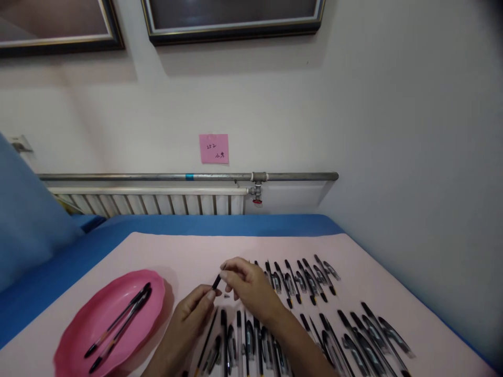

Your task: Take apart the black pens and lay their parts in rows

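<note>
My left hand point(194, 309) pinches the lower end of a short black pen part point(216, 281) between thumb and fingers. At its upper end, my right hand point(249, 285) closes its fingertips on the same part; the rest of it is hidden by the fingers. Just below, a tiny dark cone-shaped piece point(227, 296) shows between the hands. Under and beside my forearms lie rows of disassembled pens: black-ended barrels point(224, 340), thin refills point(207, 340) and loose caps point(250, 337), partly covered by my arms.
A pink oval tray point(66, 335) at the left holds a few assembled black pens point(121, 327). More pen parts point(310, 280) lie in a row at the back right, others point(369, 335) at the front right. Behind the blue table edge point(220, 224) are a radiator point(157, 203) and a wall.
</note>
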`<state>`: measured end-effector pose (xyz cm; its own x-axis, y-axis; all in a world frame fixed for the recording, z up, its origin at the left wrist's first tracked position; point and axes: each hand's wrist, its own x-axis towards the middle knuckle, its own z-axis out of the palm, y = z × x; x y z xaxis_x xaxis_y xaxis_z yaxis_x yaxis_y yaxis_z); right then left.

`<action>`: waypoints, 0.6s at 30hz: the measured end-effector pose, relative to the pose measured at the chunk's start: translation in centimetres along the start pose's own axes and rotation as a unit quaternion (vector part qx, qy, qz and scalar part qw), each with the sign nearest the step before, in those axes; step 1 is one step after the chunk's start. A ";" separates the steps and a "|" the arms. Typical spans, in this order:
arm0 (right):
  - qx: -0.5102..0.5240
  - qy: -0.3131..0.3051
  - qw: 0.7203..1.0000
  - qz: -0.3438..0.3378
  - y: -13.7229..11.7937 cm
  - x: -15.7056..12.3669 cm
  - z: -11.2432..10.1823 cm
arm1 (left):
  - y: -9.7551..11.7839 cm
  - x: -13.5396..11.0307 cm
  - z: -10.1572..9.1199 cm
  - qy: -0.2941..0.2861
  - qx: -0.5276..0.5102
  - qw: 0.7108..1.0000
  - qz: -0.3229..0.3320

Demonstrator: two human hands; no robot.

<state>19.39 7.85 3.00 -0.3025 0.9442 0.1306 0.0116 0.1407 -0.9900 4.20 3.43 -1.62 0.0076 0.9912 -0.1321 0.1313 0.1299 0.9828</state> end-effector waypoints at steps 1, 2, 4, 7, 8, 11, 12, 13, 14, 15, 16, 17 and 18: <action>0.017 0.013 1.000 0.003 0.0 0.1 -0.2 | 0.1 0.0 0.0 -0.009 -0.016 1.000 -0.004; 0.031 0.029 0.999 0.003 0.0 0.2 -0.3 | 0.2 -0.1 0.1 -0.021 -0.032 0.999 -0.007; 0.049 0.054 0.997 -0.002 0.0 0.3 -0.7 | 0.3 -0.1 0.2 -0.029 -0.052 0.998 -0.011; 0.054 0.072 0.996 -0.010 0.6 0.6 -0.9 | 0.1 -0.1 0.2 -0.026 -0.071 0.997 -0.017; 0.047 0.075 0.996 -0.009 0.9 0.7 -1.0 | 0.0 -0.1 0.1 -0.017 -0.083 0.996 -0.017; -0.056 0.083 0.995 -0.015 2.5 1.0 -1.0 | -0.2 0.2 -0.4 0.011 -0.124 0.992 -0.009; -0.120 0.076 0.989 -0.027 3.1 1.1 -1.0 | -0.2 0.3 -0.5 0.015 -0.135 0.991 -0.006; -0.190 0.061 0.979 -0.045 3.8 1.2 -0.9 | -0.2 0.3 -0.7 0.015 -0.143 0.990 -0.006; -0.260 0.036 0.963 -0.064 4.5 1.2 -0.8 | -0.1 0.4 -0.8 0.013 -0.148 0.989 -0.010; -0.326 0.003 0.942 -0.080 5.1 1.2 -0.6 | 0.0 0.4 -0.8 0.013 -0.149 0.989 -0.014; -0.383 -0.032 0.919 -0.090 5.7 1.2 -0.3 | 0.1 0.4 -0.8 0.013 -0.150 0.988 -0.018; -0.430 -0.065 0.896 -0.095 6.2 1.1 -0.1 | 0.1 0.4 -0.8 0.013 -0.149 0.989 -0.019; -0.469 -0.091 0.873 -0.096 6.7 1.1 0.2 | 0.1 0.4 -0.8 0.012 -0.147 0.989 -0.020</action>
<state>18.91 9.74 -3.47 -0.5308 0.8251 0.1934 0.6938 0.5541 -0.4600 3.42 3.88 -1.52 -0.0161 0.9849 -0.1723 -0.1627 0.1674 0.9724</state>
